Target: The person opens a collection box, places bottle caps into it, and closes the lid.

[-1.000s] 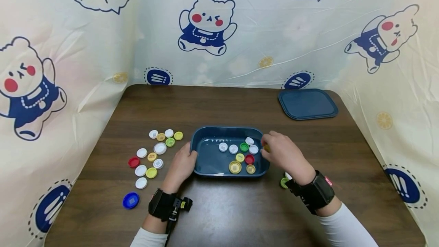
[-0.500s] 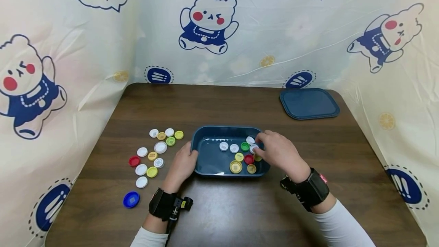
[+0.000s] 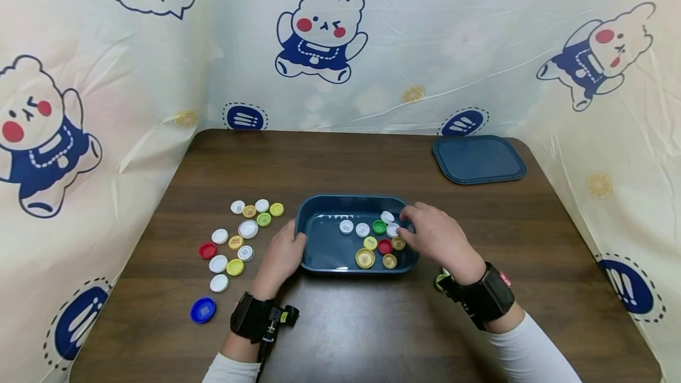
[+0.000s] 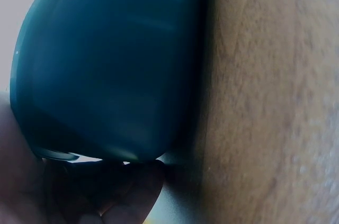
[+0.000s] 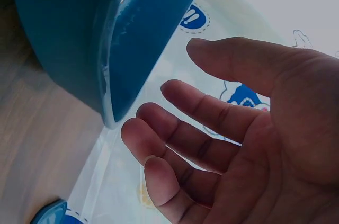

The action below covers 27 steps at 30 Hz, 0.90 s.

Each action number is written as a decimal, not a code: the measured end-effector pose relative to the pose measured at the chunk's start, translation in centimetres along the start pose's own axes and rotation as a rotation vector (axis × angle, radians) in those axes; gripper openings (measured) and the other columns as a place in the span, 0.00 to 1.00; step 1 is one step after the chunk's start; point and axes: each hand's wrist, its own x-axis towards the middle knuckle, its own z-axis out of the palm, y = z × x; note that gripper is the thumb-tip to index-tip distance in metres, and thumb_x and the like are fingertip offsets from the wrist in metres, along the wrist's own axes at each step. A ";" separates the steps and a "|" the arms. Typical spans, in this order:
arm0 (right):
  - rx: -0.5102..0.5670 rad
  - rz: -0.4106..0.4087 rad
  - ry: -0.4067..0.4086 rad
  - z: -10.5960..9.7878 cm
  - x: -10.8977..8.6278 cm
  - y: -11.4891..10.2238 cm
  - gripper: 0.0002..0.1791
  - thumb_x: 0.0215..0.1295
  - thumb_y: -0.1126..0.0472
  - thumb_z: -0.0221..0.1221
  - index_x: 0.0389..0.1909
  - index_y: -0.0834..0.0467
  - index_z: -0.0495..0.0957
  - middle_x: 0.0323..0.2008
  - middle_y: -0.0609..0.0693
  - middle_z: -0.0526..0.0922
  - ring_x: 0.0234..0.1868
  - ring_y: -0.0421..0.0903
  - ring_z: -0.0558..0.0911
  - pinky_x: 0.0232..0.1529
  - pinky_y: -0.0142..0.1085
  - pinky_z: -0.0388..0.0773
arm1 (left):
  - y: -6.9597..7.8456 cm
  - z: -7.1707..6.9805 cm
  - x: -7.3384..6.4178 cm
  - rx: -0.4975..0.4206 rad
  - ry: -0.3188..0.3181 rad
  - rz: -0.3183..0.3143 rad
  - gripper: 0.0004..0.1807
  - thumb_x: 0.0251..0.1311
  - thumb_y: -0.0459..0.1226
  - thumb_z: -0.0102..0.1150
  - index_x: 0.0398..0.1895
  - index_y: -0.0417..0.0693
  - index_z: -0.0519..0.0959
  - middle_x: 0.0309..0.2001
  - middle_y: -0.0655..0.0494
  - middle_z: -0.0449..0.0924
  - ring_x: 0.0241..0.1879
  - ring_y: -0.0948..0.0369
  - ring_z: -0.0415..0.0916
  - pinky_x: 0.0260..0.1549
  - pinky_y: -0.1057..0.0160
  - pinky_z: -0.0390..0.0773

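A dark blue tray (image 3: 321, 250) stands on the table, with several round bottle caps gathered in its right half. My left hand (image 3: 282, 257) grips the tray's left end, thumb over the rim; the left wrist view shows fingers (image 4: 132, 195) against the outer wall. My right hand (image 3: 437, 236) is over the tray's right rim, fingers loosely bent, and the right wrist view shows nothing between them. Near its fingertips lie a gold cap (image 3: 398, 243) and a white cap (image 3: 392, 230). A red cap (image 3: 385, 246) and a green cap (image 3: 379, 227) are also inside.
Left of the tray, several white, yellow, green and red caps lie scattered, with a larger blue cap (image 3: 203, 310) nearest the front. A green cap (image 3: 440, 281) shows partly behind the right wristband. A flat blue lid (image 3: 479, 160) lies at the back right.
My right hand has moved left over the tray's rim and let go of the gold cap, which now lies beside the red one. The left hand keeps its hold.
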 end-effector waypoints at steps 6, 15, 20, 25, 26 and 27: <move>0.032 0.031 0.017 0.0 -0.7 1.0 0.16 0.67 0.53 0.65 0.50 0.59 0.83 0.45 0.56 0.83 0.40 0.49 0.80 0.41 0.47 0.81 | -0.1 -0.1 -0.1 0.007 -0.007 -0.004 0.23 0.73 0.39 0.36 0.66 0.40 0.69 0.57 0.44 0.74 0.51 0.50 0.70 0.54 0.46 0.71; 0.065 0.127 -0.003 0.2 -2.3 3.4 0.17 0.68 0.53 0.64 0.52 0.59 0.82 0.46 0.56 0.82 0.44 0.52 0.81 0.43 0.50 0.80 | 0.0 0.0 -0.1 0.002 -0.012 -0.013 0.25 0.73 0.39 0.36 0.69 0.39 0.67 0.61 0.43 0.73 0.54 0.49 0.71 0.56 0.45 0.71; 0.062 0.163 -0.015 0.6 -3.3 4.8 0.17 0.68 0.54 0.64 0.51 0.60 0.82 0.46 0.57 0.82 0.44 0.54 0.81 0.43 0.51 0.80 | 0.0 0.0 0.0 0.001 -0.013 -0.005 0.26 0.74 0.38 0.36 0.70 0.38 0.66 0.63 0.42 0.73 0.55 0.49 0.71 0.57 0.44 0.71; 0.045 0.194 -0.047 1.7 -4.4 5.9 0.18 0.68 0.54 0.63 0.52 0.62 0.81 0.48 0.59 0.81 0.47 0.57 0.81 0.43 0.53 0.79 | 0.0 -0.1 -0.1 0.004 -0.016 -0.006 0.24 0.74 0.39 0.36 0.67 0.39 0.68 0.59 0.43 0.74 0.52 0.49 0.71 0.54 0.46 0.72; 0.041 0.198 -0.053 2.0 -4.6 6.2 0.19 0.68 0.54 0.63 0.52 0.62 0.81 0.48 0.59 0.81 0.47 0.57 0.81 0.44 0.53 0.79 | 0.0 -0.1 -0.1 0.004 -0.017 -0.010 0.24 0.74 0.39 0.37 0.67 0.39 0.68 0.58 0.43 0.74 0.51 0.49 0.71 0.53 0.47 0.71; 0.039 0.202 -0.059 2.3 -4.8 6.4 0.19 0.68 0.54 0.63 0.53 0.62 0.80 0.48 0.59 0.81 0.47 0.58 0.81 0.44 0.53 0.78 | 0.0 -0.1 -0.1 0.004 -0.017 -0.014 0.24 0.74 0.39 0.37 0.67 0.39 0.69 0.57 0.43 0.74 0.51 0.49 0.71 0.53 0.47 0.72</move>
